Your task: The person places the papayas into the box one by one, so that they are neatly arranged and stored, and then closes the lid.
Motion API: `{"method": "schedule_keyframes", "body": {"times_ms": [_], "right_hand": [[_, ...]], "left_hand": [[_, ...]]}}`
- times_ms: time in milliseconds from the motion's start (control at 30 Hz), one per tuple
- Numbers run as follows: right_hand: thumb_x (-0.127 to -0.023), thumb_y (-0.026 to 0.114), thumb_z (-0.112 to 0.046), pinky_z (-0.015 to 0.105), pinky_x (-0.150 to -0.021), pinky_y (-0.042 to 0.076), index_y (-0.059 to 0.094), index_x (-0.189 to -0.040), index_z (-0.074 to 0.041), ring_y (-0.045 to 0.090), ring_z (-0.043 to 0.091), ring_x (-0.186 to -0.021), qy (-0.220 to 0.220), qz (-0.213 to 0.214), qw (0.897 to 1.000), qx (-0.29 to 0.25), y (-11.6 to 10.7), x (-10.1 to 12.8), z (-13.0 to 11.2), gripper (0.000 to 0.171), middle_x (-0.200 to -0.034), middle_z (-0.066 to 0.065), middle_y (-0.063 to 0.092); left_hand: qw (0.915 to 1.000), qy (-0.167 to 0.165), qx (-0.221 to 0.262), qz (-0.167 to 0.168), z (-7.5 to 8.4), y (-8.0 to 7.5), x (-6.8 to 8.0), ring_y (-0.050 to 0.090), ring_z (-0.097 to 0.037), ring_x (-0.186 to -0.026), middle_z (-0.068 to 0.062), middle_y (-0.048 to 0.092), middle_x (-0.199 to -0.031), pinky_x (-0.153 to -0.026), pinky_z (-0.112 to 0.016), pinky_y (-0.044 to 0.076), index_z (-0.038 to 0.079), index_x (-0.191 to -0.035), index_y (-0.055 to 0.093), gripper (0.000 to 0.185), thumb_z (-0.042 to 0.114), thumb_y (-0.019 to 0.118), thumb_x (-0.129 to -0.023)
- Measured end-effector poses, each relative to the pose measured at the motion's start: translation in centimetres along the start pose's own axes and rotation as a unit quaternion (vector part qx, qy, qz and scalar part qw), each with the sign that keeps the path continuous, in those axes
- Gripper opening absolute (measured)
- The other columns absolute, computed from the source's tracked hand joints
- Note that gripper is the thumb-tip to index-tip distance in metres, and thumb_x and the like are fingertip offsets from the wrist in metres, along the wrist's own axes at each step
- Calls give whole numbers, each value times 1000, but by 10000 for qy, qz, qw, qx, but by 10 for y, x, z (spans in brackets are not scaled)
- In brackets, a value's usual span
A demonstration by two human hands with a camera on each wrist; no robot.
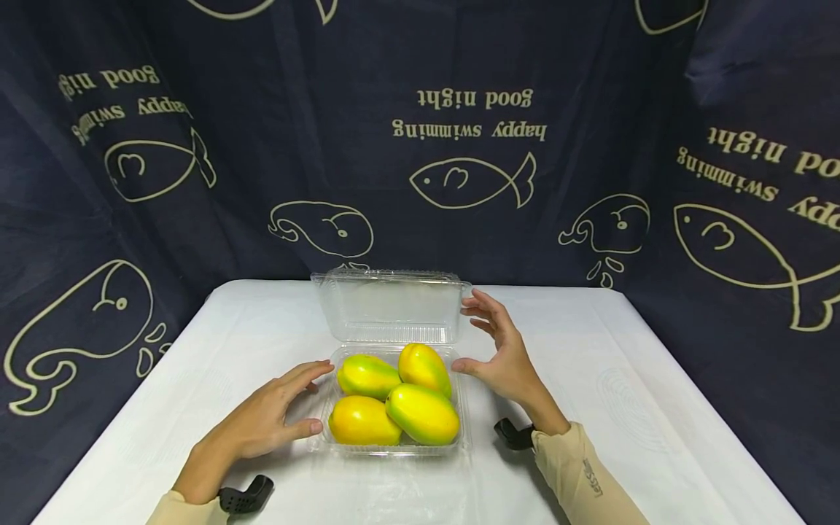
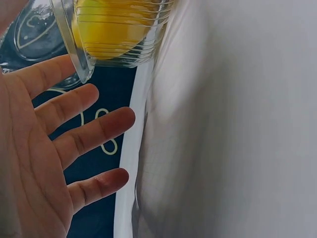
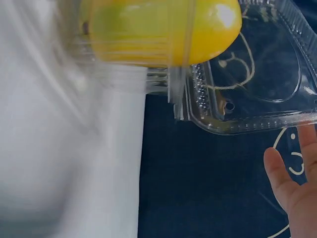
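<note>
A clear plastic clamshell box (image 1: 394,450) stands mid-table with its hinged lid (image 1: 387,310) raised at the back. Several glossy yellow-green mangoes (image 1: 423,414) fill its base, one of them overlapping the others in the head view. At the box's left side is my left hand (image 1: 265,415), thumb and fingers spread, fingertips right at the rim. My right hand (image 1: 505,357) is on the other side, its thumb by the base's right rim and its fingers beside the raised lid's right edge. In the right wrist view the fingertips (image 3: 276,161) show close to the lid's edge. Neither hand grips anything.
A white cloth covers the table (image 1: 630,423). Dark curtains (image 1: 472,240) printed with fish and lettering hang behind it and at both sides. Each wrist wears a black camera band, the left one (image 1: 246,496) low over the table.
</note>
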State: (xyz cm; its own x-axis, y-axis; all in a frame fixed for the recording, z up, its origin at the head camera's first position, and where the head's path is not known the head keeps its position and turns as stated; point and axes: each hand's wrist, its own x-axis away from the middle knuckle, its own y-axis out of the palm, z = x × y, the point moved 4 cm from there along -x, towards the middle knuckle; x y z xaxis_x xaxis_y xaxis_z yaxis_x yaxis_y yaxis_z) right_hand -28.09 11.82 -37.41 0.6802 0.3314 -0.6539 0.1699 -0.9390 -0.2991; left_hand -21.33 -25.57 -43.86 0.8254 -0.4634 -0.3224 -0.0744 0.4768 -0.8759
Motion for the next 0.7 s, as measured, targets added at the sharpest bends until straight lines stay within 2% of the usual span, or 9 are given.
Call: {"method": "schedule_keyframes", "body": {"times_ms": [133,467,567,700], "right_hand": [[-68,93,-15,43,-111,42,39,-153,-15,54,24,-129,-105,96,9998,-133,-1,0,-3,101,-144,10,51],[-74,86,-42,36,-108,45,45,-146,-4,57,24,-124,-478,315,9977,-370,-1,-2,-19,91,-135,20,54],[-76,84,-44,33,-108,45,48,-141,1,58,22,-121,-580,358,9967,-438,-3,-2,-23,87,-129,22,57],[-81,83,-37,30,-107,46,55,-128,8,61,17,-114,-683,410,9954,-540,-7,-2,-28,71,-119,13,62]], "left_hand": [[10000,26,20,14,-1,0,0,64,-9,-114,8,44,-155,-91,-52,49,29,-154,38,82,50,74,-84],[9999,14,107,2,-1,1,1,65,-9,-113,6,43,-156,-91,-53,49,29,-154,39,80,49,74,-85],[9999,51,98,17,-1,1,1,65,-9,-113,5,43,-156,-91,-53,49,28,-154,40,80,50,73,-85],[9999,69,123,19,0,1,0,65,-10,-112,3,44,-155,-91,-52,49,27,-153,41,79,51,73,-85]]}}
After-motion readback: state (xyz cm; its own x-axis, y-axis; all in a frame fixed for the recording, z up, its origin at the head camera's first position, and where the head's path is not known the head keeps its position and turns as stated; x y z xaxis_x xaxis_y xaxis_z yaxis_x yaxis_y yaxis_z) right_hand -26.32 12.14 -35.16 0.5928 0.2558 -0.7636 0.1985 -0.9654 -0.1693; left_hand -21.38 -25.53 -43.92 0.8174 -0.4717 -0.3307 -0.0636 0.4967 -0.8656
